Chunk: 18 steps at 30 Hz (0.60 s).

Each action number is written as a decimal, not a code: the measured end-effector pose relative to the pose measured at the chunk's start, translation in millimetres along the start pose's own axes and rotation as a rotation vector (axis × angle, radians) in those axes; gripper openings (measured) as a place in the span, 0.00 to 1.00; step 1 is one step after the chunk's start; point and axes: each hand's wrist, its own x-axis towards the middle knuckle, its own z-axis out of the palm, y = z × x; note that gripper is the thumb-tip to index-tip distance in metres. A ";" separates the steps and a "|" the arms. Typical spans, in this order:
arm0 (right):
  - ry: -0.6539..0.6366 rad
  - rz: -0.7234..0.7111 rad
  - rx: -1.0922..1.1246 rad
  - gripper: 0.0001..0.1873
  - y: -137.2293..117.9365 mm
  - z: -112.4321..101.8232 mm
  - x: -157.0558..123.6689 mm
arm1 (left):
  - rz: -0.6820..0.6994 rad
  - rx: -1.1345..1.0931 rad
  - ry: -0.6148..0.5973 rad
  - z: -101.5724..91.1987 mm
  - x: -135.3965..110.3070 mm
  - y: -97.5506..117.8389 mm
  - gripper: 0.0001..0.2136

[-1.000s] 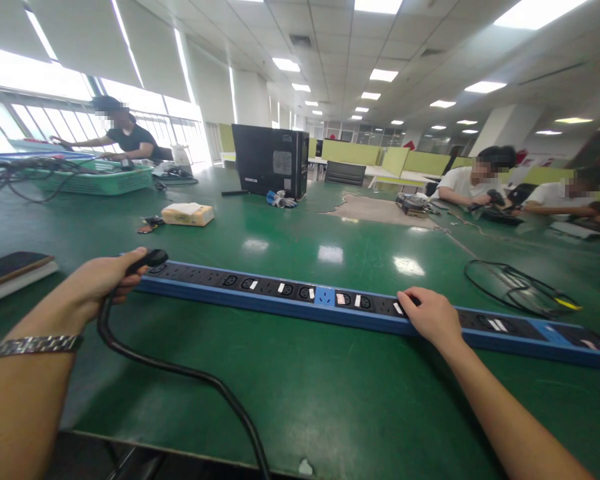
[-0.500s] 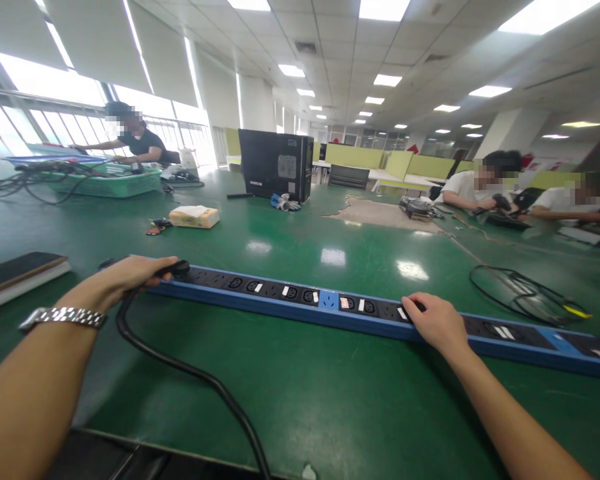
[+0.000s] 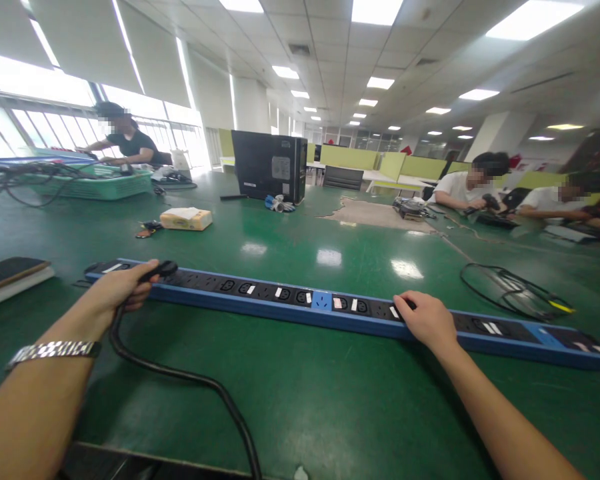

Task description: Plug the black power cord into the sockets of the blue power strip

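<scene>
A long blue power strip (image 3: 275, 310) with black sockets and several white labels lies across the green table in front of me. My left hand (image 3: 117, 287), with a metal watch on its wrist, is closed around a black plug (image 3: 168, 269) at the strip's left part. Whether the plug touches a socket, I cannot tell. From it a thick black cable (image 3: 180, 373) curves down past the table's near edge. My right hand (image 3: 430, 321) is wrapped over the strip right of its middle, thumb on top; the fingers behind are partly hidden.
Beyond the strip are a tissue pack (image 3: 186, 219), a black computer case (image 3: 267, 167) and blue-grey gloves (image 3: 279, 203). A green basket (image 3: 100, 187) with cables stands far left, a dark flat board (image 3: 13, 277) nearer. A coiled cable (image 3: 517, 290) lies right. Three people sit around the table.
The view has shifted slightly, so most things appear a little further left. More of the strip's left end shows beside my left hand. Both hands keep their holds.
</scene>
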 end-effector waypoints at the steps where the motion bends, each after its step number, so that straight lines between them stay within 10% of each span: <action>1: -0.001 0.002 -0.005 0.21 -0.8 -0.5 -0.1 | -0.035 -0.059 -0.045 2.1 -3.8 5.4 0.15; 13: 0.012 0.007 0.016 0.21 -1.5 -2.3 -1.3 | 0.106 -0.607 0.024 137.1 -56.3 17.9 0.11; 18: 0.023 -0.006 0.022 0.21 -0.6 -0.9 -0.6 | 0.119 -0.452 0.005 152.1 -65.8 4.0 0.14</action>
